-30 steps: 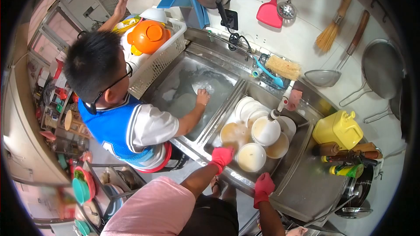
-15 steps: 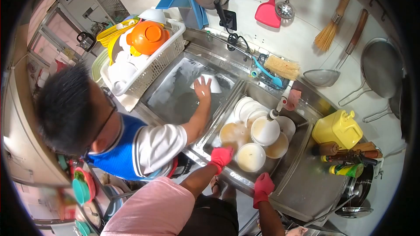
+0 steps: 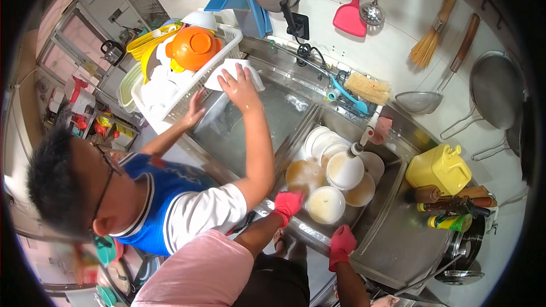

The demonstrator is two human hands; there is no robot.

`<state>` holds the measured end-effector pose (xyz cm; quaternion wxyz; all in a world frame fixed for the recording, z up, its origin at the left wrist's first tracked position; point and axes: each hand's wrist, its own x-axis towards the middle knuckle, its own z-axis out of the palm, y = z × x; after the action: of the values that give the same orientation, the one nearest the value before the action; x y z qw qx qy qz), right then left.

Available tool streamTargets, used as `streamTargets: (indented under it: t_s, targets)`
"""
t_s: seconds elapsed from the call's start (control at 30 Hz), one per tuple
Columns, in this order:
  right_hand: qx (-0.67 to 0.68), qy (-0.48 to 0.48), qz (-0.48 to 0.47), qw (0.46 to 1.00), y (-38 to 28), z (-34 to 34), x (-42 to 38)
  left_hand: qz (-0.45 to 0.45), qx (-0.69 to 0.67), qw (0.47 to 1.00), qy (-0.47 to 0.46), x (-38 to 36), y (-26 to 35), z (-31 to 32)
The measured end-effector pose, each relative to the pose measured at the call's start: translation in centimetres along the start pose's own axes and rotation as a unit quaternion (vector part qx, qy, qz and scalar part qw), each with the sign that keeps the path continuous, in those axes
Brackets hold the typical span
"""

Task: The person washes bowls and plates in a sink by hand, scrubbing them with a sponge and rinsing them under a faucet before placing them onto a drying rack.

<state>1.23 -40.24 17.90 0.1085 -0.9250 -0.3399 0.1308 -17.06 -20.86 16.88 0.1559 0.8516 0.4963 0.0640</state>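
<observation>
My left hand (image 3: pixel 289 204) wears a pink-red rubber glove and is closed on the front edge of the right sink (image 3: pixel 301 226), beside the bowls. In a matching glove, my right hand (image 3: pixel 342 241) is closed on that same edge, farther right. Just beyond them, white bowls stand and lean in the sink. A near bowl (image 3: pixel 326 204) holds cloudy liquid, and another bowl (image 3: pixel 344 170) sits under the faucet (image 3: pixel 356 149). Brownish, foamy water lies between the bowls.
A person (image 3: pixel 193 204) on my left lifts a white bowl (image 3: pixel 234 74) over the water-filled left sink (image 3: pixel 259 119). Beside it stands a white dish basket (image 3: pixel 227 51) with an orange bowl (image 3: pixel 194 48). A yellow jug (image 3: pixel 439 169) is on the right counter; utensils hang on the wall.
The other person's hand has moved up and left with the white bowl, out of the water toward the basket, and their other hand has appeared. My two hands have stayed in place.
</observation>
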Motion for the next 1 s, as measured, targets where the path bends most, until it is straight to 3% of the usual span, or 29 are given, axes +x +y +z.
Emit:
streamTargets:
  t_s: [0.23, 0.83, 1.0]
  targets:
    - [-0.008, -0.011, 0.003, 1.000, 0.02, 0.04, -0.03, -0.023, -0.009, 0.998, -0.061, 0.11, 0.04, -0.17]
    - [-0.009, -0.018, 0.016, 1.000, -0.08, -0.11, -0.06, -0.011, -0.001, 1.000, -0.021, 0.09, 0.06, 0.01]
    - [-0.004, -0.014, 0.011, 1.000, -0.22, -0.26, -0.12, -0.049, -0.006, 0.995, -0.087, 0.24, 0.01, 0.21]
